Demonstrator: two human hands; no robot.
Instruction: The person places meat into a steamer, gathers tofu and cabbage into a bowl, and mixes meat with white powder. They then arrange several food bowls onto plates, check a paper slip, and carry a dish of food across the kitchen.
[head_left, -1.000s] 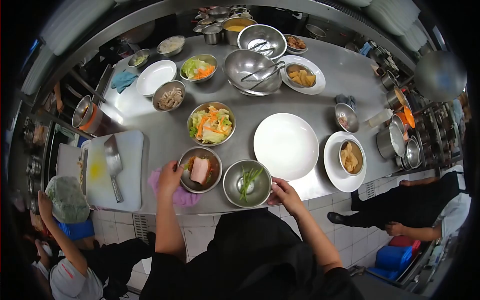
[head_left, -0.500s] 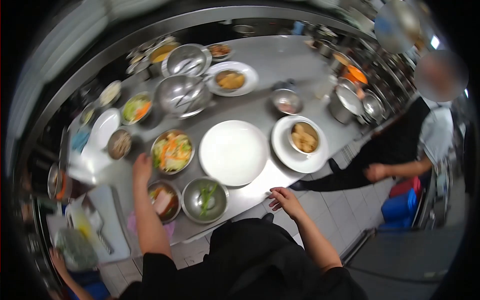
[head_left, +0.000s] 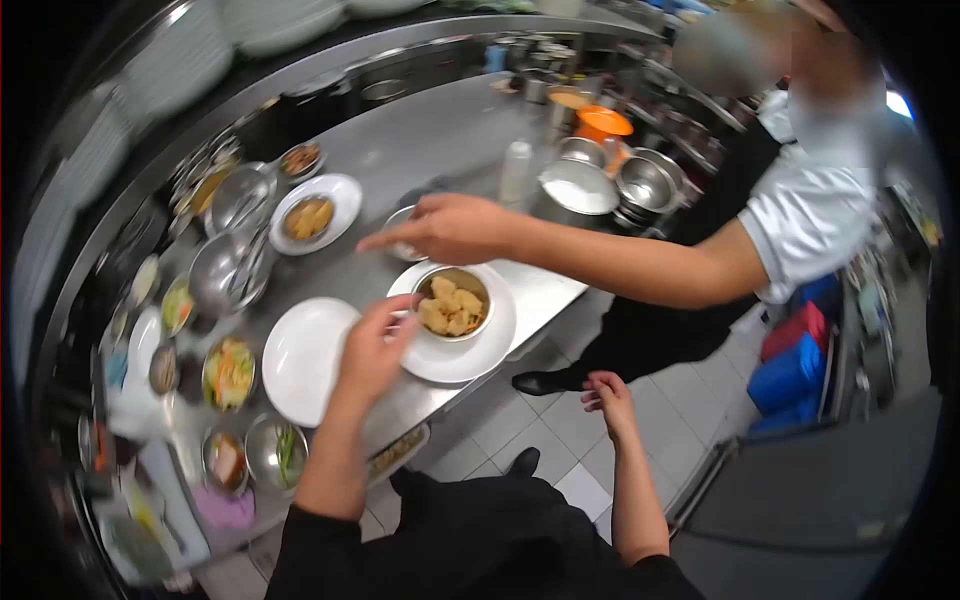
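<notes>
My left hand is at the left rim of a metal bowl of golden pieces, its fingers apart; whether they touch the rim is hard to tell. The bowl stands on a white plate. My right hand hangs over the floor, holding nothing, its fingers loosely bent and apart. Left of my left hand lies a bare white plate. Beside that are a bowl of shredded vegetables, a bowl with green stalks and a bowl with a pale pink piece.
A co-worker's arm reaches over the table from the right, the hand pointing left. Large metal bowls stand at the left. A squeeze bottle and a pot are at the back right. A cutting board lies lower left.
My left hand has moved right, from beside the vegetable bowl to the bowl of golden pieces. The co-worker has come closer and stretched an arm over the table. The view has swung right.
</notes>
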